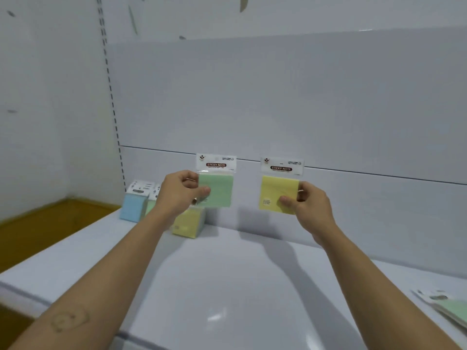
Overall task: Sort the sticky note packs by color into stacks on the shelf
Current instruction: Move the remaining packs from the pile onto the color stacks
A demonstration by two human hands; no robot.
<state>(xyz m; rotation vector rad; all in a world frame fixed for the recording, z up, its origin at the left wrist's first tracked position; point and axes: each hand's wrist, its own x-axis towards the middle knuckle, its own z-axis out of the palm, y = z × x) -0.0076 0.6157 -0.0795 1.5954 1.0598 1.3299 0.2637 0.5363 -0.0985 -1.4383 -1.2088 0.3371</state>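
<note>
My left hand (180,192) covers the left edge of the green pack (216,189), and my left forearm hides most of the green stack (151,204) and part of the yellow stack (188,223) behind it. My right hand (307,204) hides the yellow pack's (274,193) lower right corner. The small print on both headers is too tiny to read. At the lower right, a blurred pile of green packs (449,309) runs off the frame's edge.
</note>
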